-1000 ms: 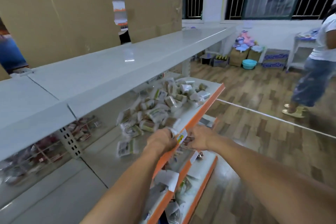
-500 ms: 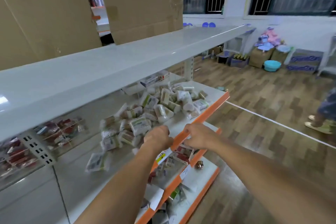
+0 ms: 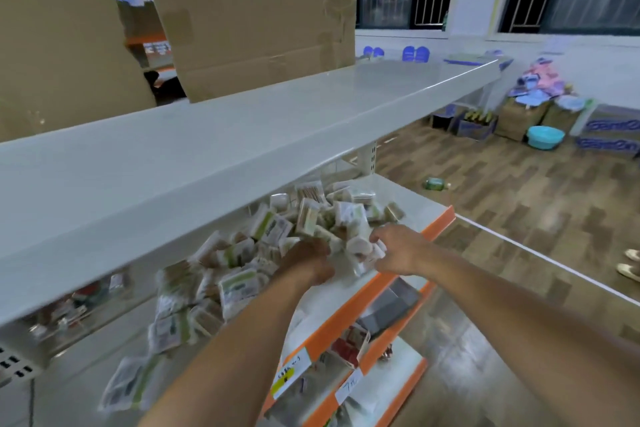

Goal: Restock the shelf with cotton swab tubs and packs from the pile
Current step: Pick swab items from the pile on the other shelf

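The packs (image 3: 239, 284) lie in a messy pile on the shelf (image 3: 408, 215), nothing lined up yet, while the left hand (image 3: 304, 262) digs in, grip hidden, and the right hand (image 3: 398, 250) holds a tub (image 3: 360, 248).

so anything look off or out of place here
Yes: a green bottle lies on its side on the floor past the shelf end, and the swab packs sit in a jumbled heap on the shelf, not in rows.

Head view: two bare forearms are showing, entering from the bottom edge. No sleeve is showing on either forearm up to the frame edge. The left hand (image 3: 304, 258) and right hand (image 3: 398, 250) are wearing no gloves. No watch, band or ring is showing at either wrist. Fingertips are blurring; nails cannot be made out.
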Tool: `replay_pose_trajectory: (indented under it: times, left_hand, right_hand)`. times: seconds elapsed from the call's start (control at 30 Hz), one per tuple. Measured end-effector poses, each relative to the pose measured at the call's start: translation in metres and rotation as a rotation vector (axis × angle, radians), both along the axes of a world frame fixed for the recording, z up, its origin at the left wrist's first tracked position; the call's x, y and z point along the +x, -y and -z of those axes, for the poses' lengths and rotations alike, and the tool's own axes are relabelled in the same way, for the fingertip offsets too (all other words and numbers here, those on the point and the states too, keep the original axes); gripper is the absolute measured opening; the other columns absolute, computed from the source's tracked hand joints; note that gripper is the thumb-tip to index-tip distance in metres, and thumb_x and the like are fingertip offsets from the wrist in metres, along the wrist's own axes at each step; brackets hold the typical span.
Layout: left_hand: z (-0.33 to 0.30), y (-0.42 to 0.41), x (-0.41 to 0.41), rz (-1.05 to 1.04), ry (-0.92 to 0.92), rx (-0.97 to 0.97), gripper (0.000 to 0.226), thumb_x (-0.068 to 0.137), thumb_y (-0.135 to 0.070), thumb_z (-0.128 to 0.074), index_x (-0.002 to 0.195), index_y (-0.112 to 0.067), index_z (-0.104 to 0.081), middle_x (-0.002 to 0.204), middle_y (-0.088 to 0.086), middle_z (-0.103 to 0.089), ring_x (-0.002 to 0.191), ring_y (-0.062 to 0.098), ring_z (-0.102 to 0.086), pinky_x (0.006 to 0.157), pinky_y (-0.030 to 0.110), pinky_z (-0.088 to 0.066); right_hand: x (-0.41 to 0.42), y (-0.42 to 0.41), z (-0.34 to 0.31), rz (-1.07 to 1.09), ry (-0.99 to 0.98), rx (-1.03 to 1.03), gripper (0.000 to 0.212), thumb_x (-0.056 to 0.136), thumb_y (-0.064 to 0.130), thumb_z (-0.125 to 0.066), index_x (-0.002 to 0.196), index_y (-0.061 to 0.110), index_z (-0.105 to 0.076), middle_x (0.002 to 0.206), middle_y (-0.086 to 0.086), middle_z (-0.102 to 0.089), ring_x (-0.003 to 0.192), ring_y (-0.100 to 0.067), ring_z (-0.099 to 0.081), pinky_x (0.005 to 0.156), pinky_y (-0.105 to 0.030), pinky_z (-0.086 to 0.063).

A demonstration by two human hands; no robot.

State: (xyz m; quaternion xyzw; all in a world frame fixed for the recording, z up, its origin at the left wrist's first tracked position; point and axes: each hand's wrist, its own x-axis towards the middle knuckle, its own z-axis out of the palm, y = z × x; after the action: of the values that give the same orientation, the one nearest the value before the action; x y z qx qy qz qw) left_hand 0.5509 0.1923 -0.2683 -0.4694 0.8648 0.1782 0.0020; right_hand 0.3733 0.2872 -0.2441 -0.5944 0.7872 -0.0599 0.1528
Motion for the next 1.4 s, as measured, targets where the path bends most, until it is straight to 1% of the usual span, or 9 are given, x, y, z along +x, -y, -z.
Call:
replay_pose_trajectory:
  times: [0.17, 0.33, 0.47, 0.57, 0.73, 0.87, 1.1, 1.27, 1.4]
  left_hand:
    - [0.006, 0.025, -0.030, 0.017, -0.036, -0.036, 0.043, 0.087, -0.030, -0.060, 0.129, -0.020, -0.060, 0.137, 0.006, -0.056, 0.126, 0.026, -0.054, 0.100, 0.035, -0.046]
    - [0.014, 0.042, -0.052, 0.032, -0.071, -0.070, 0.034, 0.091, -0.021, -0.058, 0.122, -0.007, -0.061, 0.127, 0.015, -0.060, 0.118, 0.030, -0.058, 0.097, 0.039, -0.050]
    - [0.016, 0.061, -0.060, 0.037, 0.036, -0.068, 0.037, 0.088, -0.010, -0.057, 0.125, -0.010, -0.055, 0.129, 0.014, -0.057, 0.122, 0.030, -0.053, 0.100, 0.037, -0.046]
    - [0.018, 0.068, -0.070, 0.025, 0.144, -0.096, 0.046, 0.088, -0.014, -0.057, 0.134, -0.015, -0.051, 0.141, 0.009, -0.050, 0.134, 0.029, -0.041, 0.114, 0.041, -0.032]
    - [0.027, 0.057, -0.077, -0.016, 0.258, -0.314, 0.044, 0.097, -0.026, -0.044, 0.141, -0.027, -0.047, 0.146, -0.003, -0.043, 0.141, 0.020, -0.029, 0.123, 0.039, -0.008]
    - [0.031, 0.050, -0.084, -0.080, 0.355, -0.388, 0.040, 0.101, -0.022, -0.039, 0.139, -0.022, -0.048, 0.147, 0.004, -0.038, 0.141, 0.025, -0.028, 0.120, 0.043, -0.017]
    - [0.032, 0.045, -0.089, -0.098, 0.448, -0.463, 0.040, 0.099, -0.017, -0.044, 0.139, -0.015, -0.049, 0.147, 0.013, -0.036, 0.141, 0.034, -0.027, 0.117, 0.048, -0.021]
    - [0.037, 0.049, -0.087, -0.101, 0.417, -0.405, 0.046, 0.090, -0.026, -0.062, 0.133, -0.025, -0.046, 0.143, 0.003, -0.041, 0.138, 0.030, -0.030, 0.113, 0.046, -0.028]
    - [0.039, 0.055, -0.088, -0.072, 0.342, -0.378, 0.043, 0.086, -0.038, -0.063, 0.125, -0.026, -0.048, 0.129, -0.002, -0.054, 0.129, 0.026, -0.040, 0.109, 0.039, -0.029]
  right_hand:
    - [-0.035, 0.031, 0.000, -0.036, -0.005, 0.036, 0.065, 0.081, 0.025, -0.075, 0.141, 0.020, -0.049, 0.138, -0.004, -0.054, 0.123, -0.022, -0.054, 0.100, -0.034, -0.048]
    - [-0.060, 0.069, 0.006, -0.196, -0.097, 0.087, 0.066, 0.085, 0.007, -0.058, 0.148, 0.023, -0.041, 0.151, -0.007, -0.041, 0.135, -0.024, -0.045, 0.109, -0.035, -0.041]
    - [-0.072, 0.101, 0.007, -0.330, -0.070, 0.095, 0.063, 0.088, 0.003, -0.054, 0.143, 0.032, -0.046, 0.151, 0.001, -0.042, 0.131, -0.021, -0.049, 0.101, -0.032, -0.048]
    - [-0.080, 0.119, 0.006, -0.454, -0.018, 0.109, 0.052, 0.088, 0.002, -0.058, 0.124, 0.040, -0.056, 0.140, 0.000, -0.052, 0.118, -0.016, -0.055, 0.092, -0.035, -0.055]
    - [-0.090, 0.129, 0.002, -0.631, -0.021, 0.166, 0.062, 0.087, 0.002, -0.053, 0.132, 0.044, -0.054, 0.130, 0.007, -0.058, 0.117, -0.018, -0.057, 0.087, -0.036, -0.057]
    - [-0.092, 0.125, 0.007, -0.764, -0.038, 0.192, 0.067, 0.080, -0.008, -0.054, 0.131, 0.035, -0.057, 0.132, 0.002, -0.055, 0.120, -0.023, -0.054, 0.091, -0.042, -0.055]
    - [-0.098, 0.126, 0.010, -0.777, -0.227, 0.125, 0.067, 0.085, 0.035, -0.068, 0.145, 0.049, -0.039, 0.125, -0.005, -0.040, 0.121, -0.024, -0.035, 0.093, -0.033, -0.035]
    - [-0.110, 0.126, 0.014, -0.672, -0.135, 0.139, 0.062, 0.078, 0.039, -0.074, 0.136, 0.035, -0.051, 0.130, -0.004, -0.041, 0.130, -0.024, -0.033, 0.104, -0.038, -0.040]
    - [-0.126, 0.125, 0.019, -0.581, -0.036, 0.139, 0.051, 0.071, 0.029, -0.080, 0.112, 0.022, -0.051, 0.115, -0.004, -0.054, 0.104, -0.021, -0.051, 0.074, -0.032, -0.049]
